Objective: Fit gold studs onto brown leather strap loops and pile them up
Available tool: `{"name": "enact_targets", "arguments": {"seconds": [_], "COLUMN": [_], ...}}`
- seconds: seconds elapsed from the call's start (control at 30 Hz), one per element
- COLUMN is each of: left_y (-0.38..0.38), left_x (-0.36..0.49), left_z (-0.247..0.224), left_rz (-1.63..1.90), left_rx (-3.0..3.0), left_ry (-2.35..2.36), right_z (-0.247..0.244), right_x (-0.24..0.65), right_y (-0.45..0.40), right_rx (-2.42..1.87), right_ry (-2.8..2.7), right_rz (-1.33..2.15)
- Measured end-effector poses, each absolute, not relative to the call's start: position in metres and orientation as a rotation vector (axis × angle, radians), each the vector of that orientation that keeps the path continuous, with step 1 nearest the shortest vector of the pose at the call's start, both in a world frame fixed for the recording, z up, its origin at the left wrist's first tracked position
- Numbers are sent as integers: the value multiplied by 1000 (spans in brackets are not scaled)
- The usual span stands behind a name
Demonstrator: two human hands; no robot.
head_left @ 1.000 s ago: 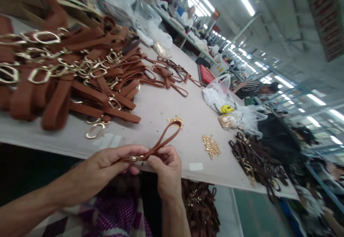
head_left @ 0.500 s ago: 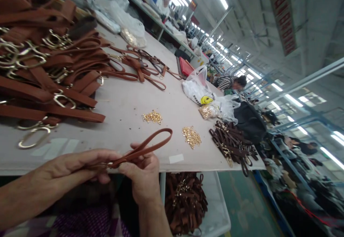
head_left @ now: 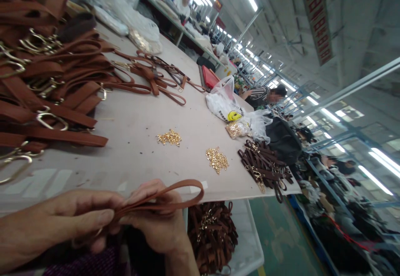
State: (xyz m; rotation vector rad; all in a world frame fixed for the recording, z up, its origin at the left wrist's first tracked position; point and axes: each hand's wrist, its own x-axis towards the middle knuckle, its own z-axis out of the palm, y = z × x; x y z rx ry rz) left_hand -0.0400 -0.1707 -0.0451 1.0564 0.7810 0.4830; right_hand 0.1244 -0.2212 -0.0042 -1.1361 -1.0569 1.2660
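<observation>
Both my hands grip one brown leather strap [head_left: 187, 203] at the table's front edge. Its looped end sticks out to the right, past my right hand [head_left: 159, 222], whose thumb and fingers are closed round the strap. My left hand [head_left: 84, 215] pinches the strap's other part, where a small bit of gold metal shows under the fingers; the rest there is hidden. Behind my hands lie two small heaps of gold metal pieces, a left heap [head_left: 169, 137] and a right heap [head_left: 217, 160]. A large pile of brown leather straps with metal rings [head_left: 56, 80] lies to the left.
Dark brown straps [head_left: 264, 165] lie at the table's right corner, beside plastic bags [head_left: 223, 101] and a black bag [head_left: 283, 138]. Below the edge stands a white bin [head_left: 250, 242] holding dark straps. A red item [head_left: 209, 76] lies farther back. Other people sit at distant tables.
My hands and the strap have moved lower in view, and the loop now lies flatter. My right hand has turned so its back shows more. The view has shifted slightly.
</observation>
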Motion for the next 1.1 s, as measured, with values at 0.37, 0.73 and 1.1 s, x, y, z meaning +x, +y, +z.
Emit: {"name": "enact_targets", "arguments": {"seconds": [0.37, 0.73, 1.1], "left_y": [-152, -150, -156], "left_x": [-49, -46, -42], "left_z": [-42, -10, -6], "left_rz": [567, 668, 801], "left_rx": [604, 872, 1223], "left_ry": [1038, 948, 1025], "right_z": [-16, -15, -10], "right_x": [290, 311, 309], "right_y": [-196, -172, -169], "right_rx": [-2156, -2311, -2302], "right_ry": [-1649, -2059, -2076], "right_rz": [-73, -261, -268]}}
